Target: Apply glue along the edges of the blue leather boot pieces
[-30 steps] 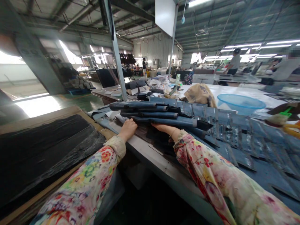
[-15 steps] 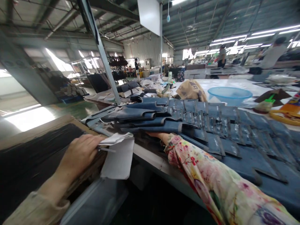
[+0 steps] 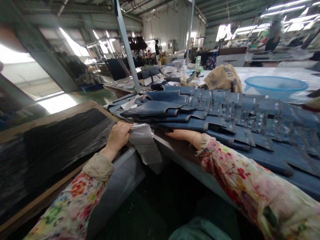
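Note:
My left hand point(image 3: 119, 135) is closed on folded white paper sheets point(image 3: 146, 143), which hang down past the table edge. A thin pale stick-like thing shows by its fingertips; I cannot make out its kind. My right hand point(image 3: 183, 135) reaches in at the table's near edge, beneath the front of a pile of dark blue sheet pieces point(image 3: 181, 124) with grey edging. Its thumb side shows, but the other fingers are hidden under the pieces. More blue pieces point(image 3: 265, 156), with clear plastic parts, overlap in rows to the right.
A cardboard box point(image 3: 97, 106) with black sheet material stands at left, and a grey plastic bin point(image 3: 117, 186) is below my left hand. A metal post point(image 3: 127, 46) rises behind the pile. Farther back are a tan cloth point(image 3: 223, 78), a blue basin point(image 3: 276, 83) and a person point(image 3: 273, 38).
The view has shifted so the scene sits further left and lower before, higher and right now. My left hand, still holding the paper, has come nearer the pile. My right hand stays under the pieces.

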Demonstrator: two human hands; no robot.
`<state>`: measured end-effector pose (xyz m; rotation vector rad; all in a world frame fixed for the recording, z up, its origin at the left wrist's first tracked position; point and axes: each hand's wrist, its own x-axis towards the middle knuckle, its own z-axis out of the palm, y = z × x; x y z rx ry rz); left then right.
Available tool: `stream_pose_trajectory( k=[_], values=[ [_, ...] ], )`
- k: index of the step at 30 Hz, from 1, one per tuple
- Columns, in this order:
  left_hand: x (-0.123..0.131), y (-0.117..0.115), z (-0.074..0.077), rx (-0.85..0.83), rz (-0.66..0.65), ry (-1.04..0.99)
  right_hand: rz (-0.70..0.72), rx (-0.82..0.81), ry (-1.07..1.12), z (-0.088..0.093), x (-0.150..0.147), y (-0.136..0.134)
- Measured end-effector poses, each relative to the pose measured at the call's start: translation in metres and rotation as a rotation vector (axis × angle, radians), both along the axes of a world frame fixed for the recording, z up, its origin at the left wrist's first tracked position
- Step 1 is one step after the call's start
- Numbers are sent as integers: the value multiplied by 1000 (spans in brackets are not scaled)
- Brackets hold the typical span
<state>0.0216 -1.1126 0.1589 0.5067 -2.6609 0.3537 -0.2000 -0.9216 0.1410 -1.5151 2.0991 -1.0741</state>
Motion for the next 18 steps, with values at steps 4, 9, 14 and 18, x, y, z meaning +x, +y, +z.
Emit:
stream_pose_trajectory(
  k=[4, 9, 14, 18],
  values=[
    [12, 13, 17, -48, -19, 24, 98, 79, 79, -4, 14, 23],
    [33, 44, 50, -154, -35, 16, 147, 20, -47, -18, 50, 39],
    [44, 71, 78, -250, -41, 44, 99, 20, -306, -50, 91, 29],
    [52, 93, 89, -284, -110, 61, 49, 1, -470, -70, 111, 19]
  ],
)
